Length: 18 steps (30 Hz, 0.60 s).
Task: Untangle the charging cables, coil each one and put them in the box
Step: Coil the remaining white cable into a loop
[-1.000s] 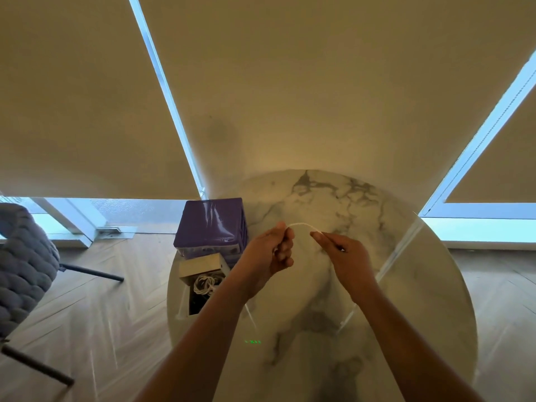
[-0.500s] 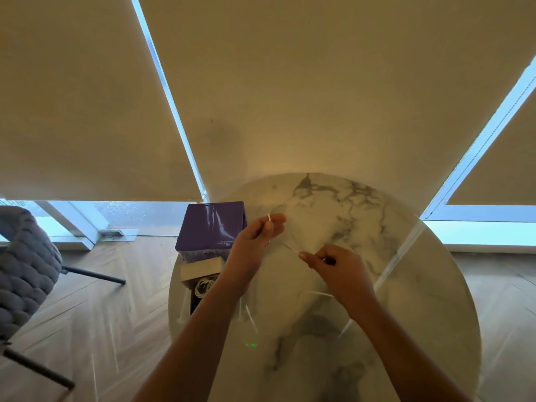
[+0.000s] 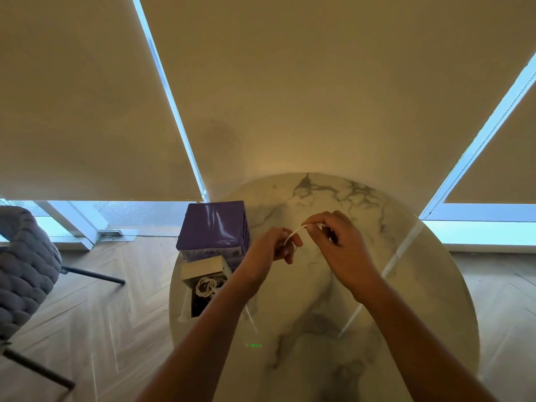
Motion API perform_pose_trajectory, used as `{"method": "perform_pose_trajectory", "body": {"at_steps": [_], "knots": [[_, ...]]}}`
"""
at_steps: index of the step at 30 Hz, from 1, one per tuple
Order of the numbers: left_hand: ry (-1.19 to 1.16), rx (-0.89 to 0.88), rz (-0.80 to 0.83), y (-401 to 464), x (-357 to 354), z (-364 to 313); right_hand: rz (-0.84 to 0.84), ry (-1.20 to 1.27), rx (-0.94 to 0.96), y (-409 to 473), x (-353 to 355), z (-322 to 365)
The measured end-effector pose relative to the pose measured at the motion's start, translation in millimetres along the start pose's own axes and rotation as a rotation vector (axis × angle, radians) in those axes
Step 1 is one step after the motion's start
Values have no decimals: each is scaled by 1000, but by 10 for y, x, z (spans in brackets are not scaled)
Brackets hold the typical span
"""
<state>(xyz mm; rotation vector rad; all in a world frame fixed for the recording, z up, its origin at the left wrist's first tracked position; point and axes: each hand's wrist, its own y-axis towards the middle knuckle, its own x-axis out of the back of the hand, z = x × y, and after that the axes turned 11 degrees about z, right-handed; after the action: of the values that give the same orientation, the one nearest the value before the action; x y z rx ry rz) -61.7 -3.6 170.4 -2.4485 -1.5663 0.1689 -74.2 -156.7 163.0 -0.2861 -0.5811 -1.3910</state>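
Note:
Over the round marble table [image 3: 406, 285] both hands hold one thin white cable [image 3: 293, 235]. My left hand [image 3: 275, 248] grips its lower part with curled fingers. My right hand [image 3: 336, 242] pinches its upper end a little higher and to the right. A short stretch of cable spans between the two hands. At the table's left edge an open box [image 3: 203, 269] holds a coiled white cable [image 3: 207, 287]; my left forearm hides part of the box.
A purple box [image 3: 213, 224] stands just behind the open box. A grey woven chair [image 3: 23, 271] is on the wooden floor to the left. Window blinds [image 3: 319, 82] hang close behind the table.
My right hand has risen from low over the table to level with my left hand and closer to it. The cable span between them is shorter.

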Motion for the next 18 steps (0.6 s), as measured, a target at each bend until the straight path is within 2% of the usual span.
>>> {"method": "perform_pose_trajectory", "body": {"at_steps": [4, 8, 12, 16, 18], "knots": [[-380, -59, 66, -82, 17, 73, -45, 15, -36, -19, -54, -69], [-607, -149, 186, -139, 69, 7, 7, 40, -100, -62, -175, -197], [-684, -188, 122, -145, 152, 37, 67, 49, -132, -125, -227, -273], [-790, -207, 95, -171, 200, 70, -11, 1, -204, -156, -163, -289], [-815, -224, 74, -172, 201, 77, 2, -61, -242, -173, -133, -265]]}}
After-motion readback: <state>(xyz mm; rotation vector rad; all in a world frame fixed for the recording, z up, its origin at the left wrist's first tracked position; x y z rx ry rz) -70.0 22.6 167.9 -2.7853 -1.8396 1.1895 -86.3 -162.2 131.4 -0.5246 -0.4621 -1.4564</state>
